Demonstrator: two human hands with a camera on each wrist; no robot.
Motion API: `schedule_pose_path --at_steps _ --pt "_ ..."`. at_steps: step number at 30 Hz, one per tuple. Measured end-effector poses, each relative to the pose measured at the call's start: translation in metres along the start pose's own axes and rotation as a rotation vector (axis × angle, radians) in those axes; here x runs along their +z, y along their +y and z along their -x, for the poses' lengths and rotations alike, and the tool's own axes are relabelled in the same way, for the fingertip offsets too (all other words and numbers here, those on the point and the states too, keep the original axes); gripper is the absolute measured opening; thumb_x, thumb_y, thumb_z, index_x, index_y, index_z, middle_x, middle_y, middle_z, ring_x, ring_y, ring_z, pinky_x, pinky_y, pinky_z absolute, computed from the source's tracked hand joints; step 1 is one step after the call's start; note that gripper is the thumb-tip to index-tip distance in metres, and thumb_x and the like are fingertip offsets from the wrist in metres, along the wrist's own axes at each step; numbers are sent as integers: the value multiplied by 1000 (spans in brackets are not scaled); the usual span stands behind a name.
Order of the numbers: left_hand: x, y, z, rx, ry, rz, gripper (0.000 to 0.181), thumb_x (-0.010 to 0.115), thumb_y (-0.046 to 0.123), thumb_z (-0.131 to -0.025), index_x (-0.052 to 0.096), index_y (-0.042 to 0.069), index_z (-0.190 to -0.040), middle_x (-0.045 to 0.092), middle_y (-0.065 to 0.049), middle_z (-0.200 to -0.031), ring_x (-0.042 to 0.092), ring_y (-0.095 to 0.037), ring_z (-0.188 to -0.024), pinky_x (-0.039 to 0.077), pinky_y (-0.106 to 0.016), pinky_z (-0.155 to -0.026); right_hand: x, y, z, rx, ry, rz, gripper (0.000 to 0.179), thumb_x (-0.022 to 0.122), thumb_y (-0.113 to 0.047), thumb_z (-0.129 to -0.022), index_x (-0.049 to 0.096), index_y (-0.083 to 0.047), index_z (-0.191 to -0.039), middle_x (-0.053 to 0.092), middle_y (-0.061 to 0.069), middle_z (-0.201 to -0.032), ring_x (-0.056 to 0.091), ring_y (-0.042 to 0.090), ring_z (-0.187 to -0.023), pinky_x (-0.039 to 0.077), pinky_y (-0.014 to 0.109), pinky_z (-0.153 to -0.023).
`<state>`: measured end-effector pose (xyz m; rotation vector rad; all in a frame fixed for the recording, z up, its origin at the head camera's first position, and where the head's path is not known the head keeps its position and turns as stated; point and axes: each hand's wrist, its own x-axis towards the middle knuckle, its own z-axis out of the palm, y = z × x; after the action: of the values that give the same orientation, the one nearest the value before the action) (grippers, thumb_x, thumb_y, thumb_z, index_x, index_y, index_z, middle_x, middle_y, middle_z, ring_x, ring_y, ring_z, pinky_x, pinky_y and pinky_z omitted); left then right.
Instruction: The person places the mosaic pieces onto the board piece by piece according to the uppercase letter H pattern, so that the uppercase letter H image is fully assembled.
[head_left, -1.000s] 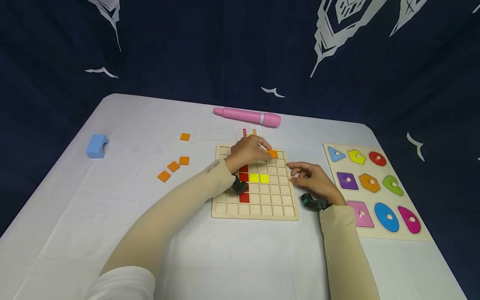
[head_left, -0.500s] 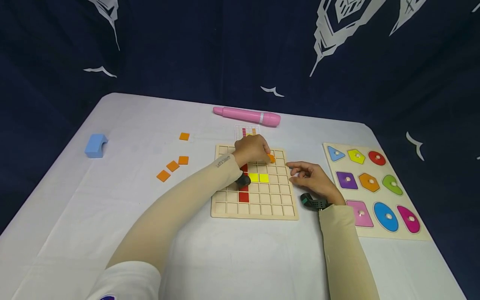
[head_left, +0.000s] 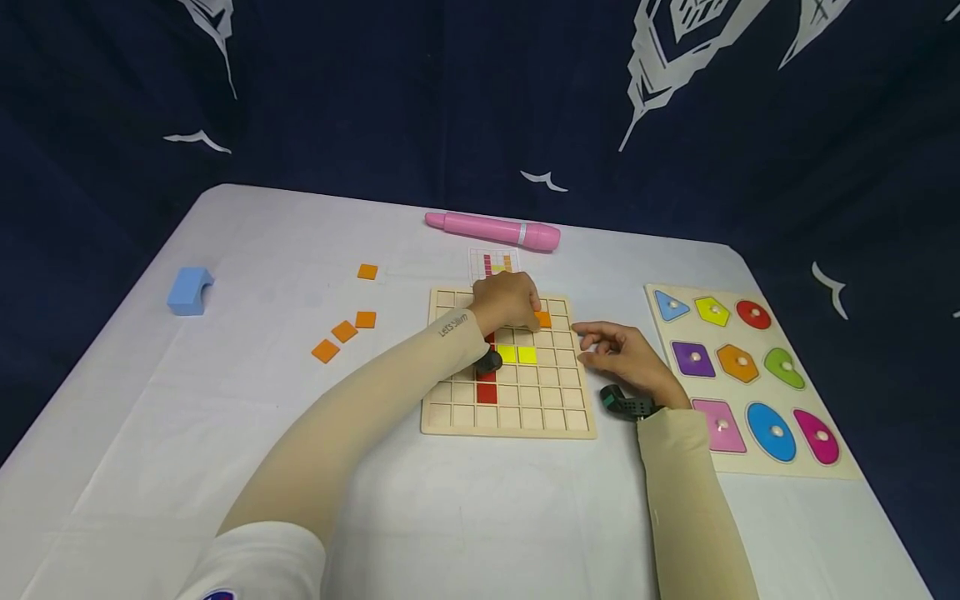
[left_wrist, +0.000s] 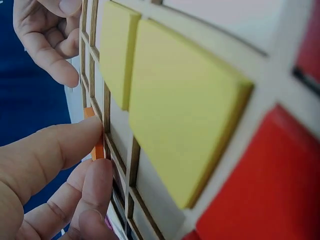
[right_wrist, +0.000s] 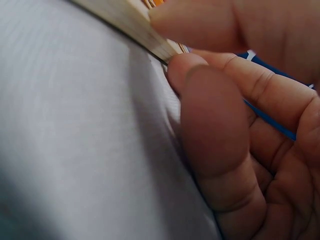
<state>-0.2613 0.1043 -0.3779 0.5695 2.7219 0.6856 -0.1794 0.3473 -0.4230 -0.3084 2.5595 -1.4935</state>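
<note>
My left hand (head_left: pixel 506 301) reaches over the far part of a wooden grid board (head_left: pixel 532 422). Its thumb and fingertips pinch an orange square tile (head_left: pixel 543 320), which sits at a cell near the far right; the left wrist view shows the same tile (left_wrist: pixel 98 149) between thumb and finger. Two yellow tiles (head_left: pixel 527 355) lie side by side in mid-board. Red tiles (head_left: pixel 487 392) form a column left of them, partly hidden by my wrist. My right hand (head_left: pixel 626 357) is at the board's right edge, thumb and fingertips touching the edge (right_wrist: pixel 150 37), fingers relaxed.
Several loose orange tiles (head_left: pixel 344 332) lie left of the board. Behind it are a pattern card (head_left: pixel 492 260) and a pink marker-shaped stick (head_left: pixel 487 228). A blue arch block (head_left: pixel 187 292) stands far left. A knobbed shape puzzle (head_left: pixel 705 412) lies on the right.
My left hand has brought the orange tile slightly toward me, from over the far row down to a cell one row nearer. The right hand has stayed at the board's edge.
</note>
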Motion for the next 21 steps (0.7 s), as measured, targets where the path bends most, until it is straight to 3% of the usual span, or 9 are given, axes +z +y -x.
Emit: schedule_pose_path --at_steps 13,21 --pt "-3 1 5 45 -5 -28 21 92 26 -86 84 22 -105 77 3 -111 66 -21 -103 47 -46 -94 -1 -1 -1 11 2 11 49 73 4 -95 61 14 -142 65 15 -105 51 8 -79 43 17 -68" --pt "-9 -4 10 50 -19 12 27 85 29 -91 82 23 -117 77 3 -116 67 -21 -102 46 -47 -93 -1 0 -1 5 0 18 49 73 4 -95 61 14 -141 66 16 -105 51 7 -79 43 17 -68"
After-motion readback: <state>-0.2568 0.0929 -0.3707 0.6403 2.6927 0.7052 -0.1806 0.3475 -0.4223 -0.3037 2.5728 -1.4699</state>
